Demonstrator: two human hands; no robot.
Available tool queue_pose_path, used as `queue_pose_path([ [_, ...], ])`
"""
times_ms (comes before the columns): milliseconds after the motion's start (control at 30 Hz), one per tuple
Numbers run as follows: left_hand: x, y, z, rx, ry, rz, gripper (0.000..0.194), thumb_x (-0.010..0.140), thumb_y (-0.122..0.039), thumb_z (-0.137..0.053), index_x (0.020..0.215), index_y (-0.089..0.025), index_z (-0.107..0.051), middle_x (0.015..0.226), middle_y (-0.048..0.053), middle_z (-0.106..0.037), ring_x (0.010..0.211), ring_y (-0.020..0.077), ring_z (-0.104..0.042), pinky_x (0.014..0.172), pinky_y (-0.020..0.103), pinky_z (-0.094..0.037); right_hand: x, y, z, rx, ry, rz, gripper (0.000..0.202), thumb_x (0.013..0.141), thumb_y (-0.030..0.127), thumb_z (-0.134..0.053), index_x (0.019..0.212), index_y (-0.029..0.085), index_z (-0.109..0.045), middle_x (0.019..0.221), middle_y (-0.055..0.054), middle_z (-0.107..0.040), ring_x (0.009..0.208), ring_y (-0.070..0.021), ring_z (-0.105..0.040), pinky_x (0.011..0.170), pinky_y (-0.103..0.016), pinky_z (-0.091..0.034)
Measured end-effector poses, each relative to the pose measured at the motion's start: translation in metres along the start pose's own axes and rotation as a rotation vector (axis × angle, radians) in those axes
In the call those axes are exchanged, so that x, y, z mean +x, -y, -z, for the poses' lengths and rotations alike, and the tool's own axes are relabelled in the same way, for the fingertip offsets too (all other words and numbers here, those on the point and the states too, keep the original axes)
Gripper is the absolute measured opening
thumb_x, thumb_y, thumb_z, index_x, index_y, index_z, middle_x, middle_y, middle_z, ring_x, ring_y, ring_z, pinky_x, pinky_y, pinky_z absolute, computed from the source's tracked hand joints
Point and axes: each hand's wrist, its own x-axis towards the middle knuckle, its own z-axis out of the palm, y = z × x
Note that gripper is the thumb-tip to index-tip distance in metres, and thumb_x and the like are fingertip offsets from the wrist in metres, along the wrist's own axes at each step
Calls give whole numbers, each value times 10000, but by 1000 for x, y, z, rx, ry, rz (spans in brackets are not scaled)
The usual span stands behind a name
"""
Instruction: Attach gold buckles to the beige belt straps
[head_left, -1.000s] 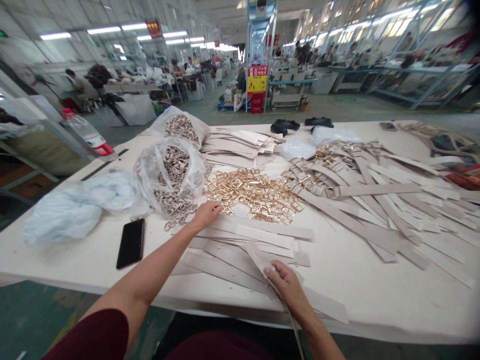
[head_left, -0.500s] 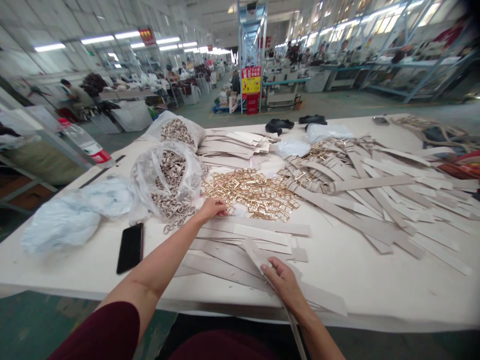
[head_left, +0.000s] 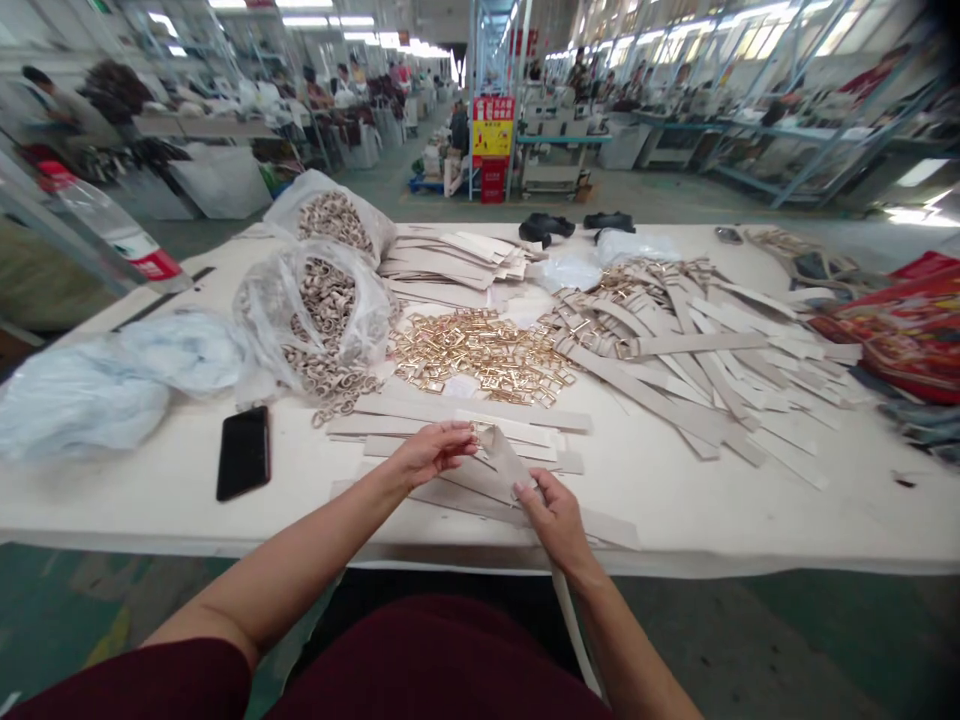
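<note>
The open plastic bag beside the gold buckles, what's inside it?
Lots of small beige loops show in the plastic bag; some lie outside on the table. Loops on top hide what's deeper.

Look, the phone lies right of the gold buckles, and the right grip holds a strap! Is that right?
Not quite: the head view shows the phone lying left of the gold buckles. The right grip does hold a strap.
</note>
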Motion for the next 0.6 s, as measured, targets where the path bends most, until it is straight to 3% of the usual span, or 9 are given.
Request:
queue_pose_path([
  [67, -3, -7, 5, 148, 68, -32, 288, 659, -244, -758, 894, -123, -643, 784, 54, -674, 654, 105, -626, 470, 128, -455, -4, -3, 6, 182, 139, -122, 283, 778, 441, -573, 877, 176, -587, 630, 24, -558, 531, -108, -476, 503, -218, -383],
  [133, -6, -15, 9, 286, 126, -37, 295, 641, -254, -764, 879, -114, -662, 757, 61, -675, 625, 102, -605, 489, 146, -449, -6, -7, 11, 341, 281, -267, 285, 756, 453, -599, 833, 183, -554, 501, 81, -427, 369, -52, -305, 364, -179, -226],
  [233, -11, -22, 8, 418, 201, -25, 275, 633, -264, -760, 847, -111, -679, 732, 56, -668, 622, 110, -590, 503, 170, -442, -7, -12, 12, 455, 382, -361, 309, 720, 466, -631, 783, 185, -519, 457, 108, -361, 316, -21, -191, 329, -169, -116],
  [333, -15, -17, 2, 374, 215, -18, 279, 640, -282, -756, 849, -118, -668, 712, 38, -651, 627, 106, -586, 511, 168, -444, -7, -13, 8, 480, 362, -356, 310, 714, 453, -644, 803, 185, -517, 464, 106, -370, 321, -20, -203, 330, -170, -128],
  [500, -22, 4, -8, 105, 102, 27, 333, 623, -308, -775, 844, -110, -625, 785, 68, -664, 689, 122, -623, 541, 161, -464, -10, -15, 6, 414, 244, -235, 277, 750, 405, -635, 875, 171, -556, 507, 84, -416, 370, -29, -282, 359, -170, -185],
  [600, -29, 13, -11, 74, 76, 33, 351, 622, -317, -776, 855, -130, -591, 793, 59, -668, 710, 130, -635, 571, 176, -473, -11, -17, 8, 495, 224, -267, 288, 749, 428, -623, 861, 178, -535, 457, 105, -367, 332, -26, -234, 336, -168, -157],
])
